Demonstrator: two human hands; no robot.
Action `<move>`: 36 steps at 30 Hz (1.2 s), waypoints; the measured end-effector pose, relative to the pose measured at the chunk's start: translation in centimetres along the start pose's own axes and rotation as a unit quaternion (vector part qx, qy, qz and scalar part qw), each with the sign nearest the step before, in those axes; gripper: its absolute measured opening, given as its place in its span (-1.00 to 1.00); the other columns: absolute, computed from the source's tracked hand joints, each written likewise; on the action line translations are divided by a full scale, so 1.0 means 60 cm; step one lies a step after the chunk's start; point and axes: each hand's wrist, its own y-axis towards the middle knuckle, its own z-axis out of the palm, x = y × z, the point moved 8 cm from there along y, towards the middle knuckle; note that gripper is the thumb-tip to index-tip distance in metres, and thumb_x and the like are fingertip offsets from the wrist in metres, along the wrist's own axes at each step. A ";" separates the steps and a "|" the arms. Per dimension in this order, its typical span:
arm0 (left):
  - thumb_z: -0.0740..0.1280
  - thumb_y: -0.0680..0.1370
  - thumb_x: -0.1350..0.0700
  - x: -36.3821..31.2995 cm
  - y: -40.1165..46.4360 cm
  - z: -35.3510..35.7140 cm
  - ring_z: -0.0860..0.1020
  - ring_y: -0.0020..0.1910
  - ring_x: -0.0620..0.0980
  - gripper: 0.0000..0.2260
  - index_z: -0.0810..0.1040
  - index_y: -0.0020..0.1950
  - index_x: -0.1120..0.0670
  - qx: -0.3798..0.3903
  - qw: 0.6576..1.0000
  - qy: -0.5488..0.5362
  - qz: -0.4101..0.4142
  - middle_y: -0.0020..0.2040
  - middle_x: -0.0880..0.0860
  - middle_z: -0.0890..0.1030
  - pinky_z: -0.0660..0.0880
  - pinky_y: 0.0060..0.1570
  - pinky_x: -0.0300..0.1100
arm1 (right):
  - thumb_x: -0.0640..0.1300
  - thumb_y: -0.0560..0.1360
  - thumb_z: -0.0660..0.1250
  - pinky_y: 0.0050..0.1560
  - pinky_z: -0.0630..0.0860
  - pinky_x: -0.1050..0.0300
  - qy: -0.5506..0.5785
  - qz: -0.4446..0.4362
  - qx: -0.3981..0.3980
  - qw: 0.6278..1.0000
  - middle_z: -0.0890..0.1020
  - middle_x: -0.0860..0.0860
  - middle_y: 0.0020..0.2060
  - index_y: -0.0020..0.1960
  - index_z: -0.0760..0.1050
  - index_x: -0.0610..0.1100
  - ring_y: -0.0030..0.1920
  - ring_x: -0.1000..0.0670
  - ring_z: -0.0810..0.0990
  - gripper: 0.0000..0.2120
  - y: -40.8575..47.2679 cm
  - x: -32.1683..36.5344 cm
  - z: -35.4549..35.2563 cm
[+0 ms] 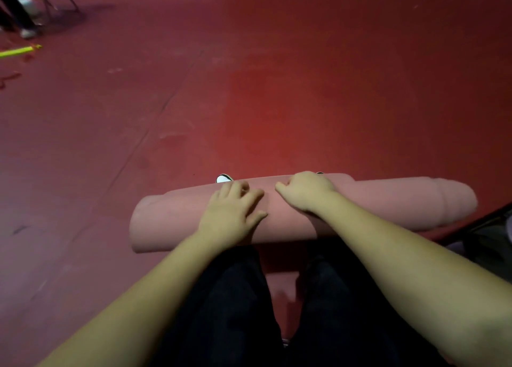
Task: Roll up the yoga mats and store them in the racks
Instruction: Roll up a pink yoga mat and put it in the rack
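While the pink rolled mat (360,208) is pressed flat under the spread left hand (230,217) and gripped over its top by the curled right hand (304,190), on the red floor (277,89), its stepped right end looks easily telescoped if lifted carelessly, tbh.

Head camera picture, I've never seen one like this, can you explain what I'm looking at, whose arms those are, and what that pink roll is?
There is only one picture, from a camera worn on a person's head, looking forward and down. The two bare arms are that person's own. The left hand and right hand rest on a rolled pink yoga mat, which lies sideways across the dark red floor. The right hand's fingers curl over the roll's top; the left hand lies flatter. Dark trousers show below, and a shoe tip peeks beyond the mat.
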 end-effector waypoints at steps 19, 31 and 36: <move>0.43 0.26 -0.32 -0.056 -0.053 0.006 0.32 0.31 0.25 -0.03 0.07 0.52 0.00 0.100 0.977 0.190 0.011 0.42 0.24 0.32 0.26 0.24 0.32 | 0.19 0.64 -0.02 0.36 0.27 -0.03 0.050 -0.017 0.211 0.976 0.37 -0.14 0.48 0.46 0.39 -0.14 0.43 -0.16 0.36 -0.43 -0.008 0.021 -0.009; 0.40 0.26 -0.44 -0.059 -0.044 -0.007 0.27 0.38 0.12 0.03 0.00 0.57 -0.10 0.213 0.972 0.098 0.001 0.44 0.06 0.30 0.23 0.33 0.16 | 0.08 0.60 0.06 -0.11 0.36 0.05 0.037 -0.054 0.112 0.992 0.63 -0.07 0.03 0.02 0.58 -0.11 -0.05 -0.11 0.51 -0.61 -0.020 0.014 -0.010; 0.49 0.21 -0.40 -0.023 0.006 0.007 0.30 0.40 0.12 0.04 0.09 0.56 -0.12 0.320 0.947 0.003 -0.041 0.42 0.06 0.36 0.33 0.30 0.10 | 0.20 0.62 0.05 -0.06 0.44 0.02 0.049 -0.116 0.004 0.992 0.57 -0.01 -0.04 -0.01 0.55 -0.05 0.02 -0.11 0.55 -0.58 -0.043 0.024 -0.024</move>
